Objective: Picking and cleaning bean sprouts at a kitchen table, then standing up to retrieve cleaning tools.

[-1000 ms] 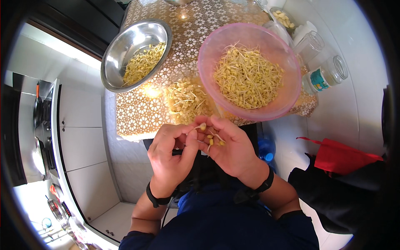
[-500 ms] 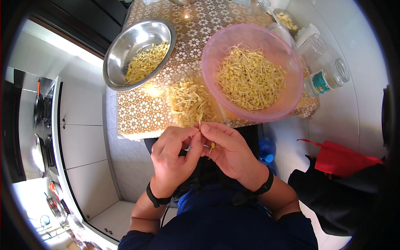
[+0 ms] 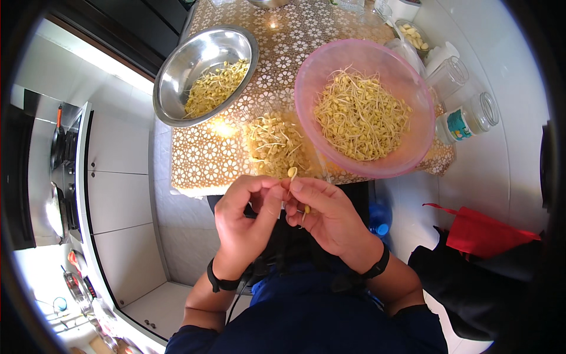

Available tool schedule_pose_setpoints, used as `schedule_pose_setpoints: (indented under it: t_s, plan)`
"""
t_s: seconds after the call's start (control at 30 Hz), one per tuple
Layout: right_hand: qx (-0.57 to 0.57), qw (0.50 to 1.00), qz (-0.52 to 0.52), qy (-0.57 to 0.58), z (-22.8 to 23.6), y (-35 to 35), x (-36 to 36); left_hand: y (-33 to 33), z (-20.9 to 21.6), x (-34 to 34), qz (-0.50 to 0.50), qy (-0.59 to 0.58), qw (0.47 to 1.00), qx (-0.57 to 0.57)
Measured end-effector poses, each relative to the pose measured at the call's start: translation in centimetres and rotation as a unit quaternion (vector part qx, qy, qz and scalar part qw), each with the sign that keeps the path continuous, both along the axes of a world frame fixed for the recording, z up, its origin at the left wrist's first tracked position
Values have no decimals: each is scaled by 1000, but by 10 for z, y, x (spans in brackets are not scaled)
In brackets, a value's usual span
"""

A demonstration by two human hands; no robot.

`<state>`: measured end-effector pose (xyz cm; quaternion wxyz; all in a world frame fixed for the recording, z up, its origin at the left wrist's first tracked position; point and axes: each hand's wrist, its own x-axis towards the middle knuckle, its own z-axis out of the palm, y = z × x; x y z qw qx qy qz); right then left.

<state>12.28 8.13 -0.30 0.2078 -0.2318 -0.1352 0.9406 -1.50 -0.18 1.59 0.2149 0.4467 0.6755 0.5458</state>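
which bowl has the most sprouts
The round pink plastic bowl on the right; its yellow sprout heap outsizes that in the round silver metal bowl.

Glare spots the brightly lit worktop [image 3: 200, 162] and steel bowl [image 3: 183, 65]. Fisheye distortion bows cabinets [image 3: 121, 200] at left; corners fall black.

"What colours do the sprouts [image 3: 362, 118] show?"
"Yellow heads on creamy white stems."
"And the plastic basin [image 3: 308, 97]?"
"Translucent pink, deeper along its rim. The metal bowl [image 3: 177, 82] is shiny silver."
"Is the tablecloth [image 3: 203, 165] patterned?"
"Yes, white flowers crowd a golden-brown ground."
"What about the clothing?"
"The shirt [image 3: 318, 321] is dark navy, and the wristband [image 3: 219, 284] on the left arm is black."
"Any stronger colours?"
"Bright red on the fabric piece [image 3: 483, 233] over a black garment [image 3: 466, 274], blue on the bottle [image 3: 380, 218], teal on the jar label [image 3: 457, 125]."
"The cupboard doors [image 3: 121, 203]?"
"Plain white, with dark round knobs [image 3: 92, 166]."
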Motion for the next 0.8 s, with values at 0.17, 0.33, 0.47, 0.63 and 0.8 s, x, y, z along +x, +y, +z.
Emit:
schedule_pose_setpoints:
  t_s: [0.17,0.33,0.47,0.63,0.8]
  plan:
    - [12,999,34,-7,0,-2,1,3,2,0,-13,-216,976,-2]
    - [10,999,41,-21,2,-4,1,1,5,-2,-67,-283,957,-4]
    - [19,999,43,-27,2,-4,0,0,3,-3,-66,-277,958,0]
    - [28,998,39,-40,3,-4,-2,1,1,-2,-48,-242,969,2]
    - [29,998,35,-51,3,-4,-2,0,0,-3,-46,-243,969,-5]
